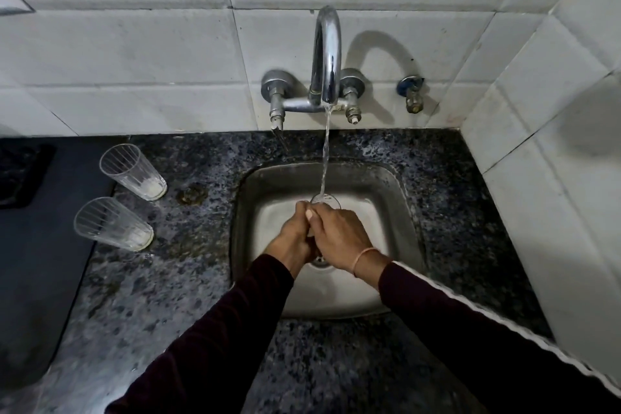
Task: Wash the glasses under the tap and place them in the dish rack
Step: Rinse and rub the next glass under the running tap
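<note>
Over the steel sink [400, 212], my left hand [295, 235] and my right hand [339, 239] are both closed around a clear glass [326, 200]. Only its rim shows past my fingers, and the rest is hidden. Water runs from the chrome tap [326, 57] straight onto that rim. Two more clear ribbed glasses stand upright on the dark granite counter to the left of the sink, one farther back [132, 171] and one nearer [112, 223], each with a white residue at the bottom. No dish rack is in sight.
A dark mat [40, 245] covers the counter at the far left, beside the two glasses. White tiled walls close off the back and the right side. A small brass valve [412, 94] juts from the wall to the right of the tap.
</note>
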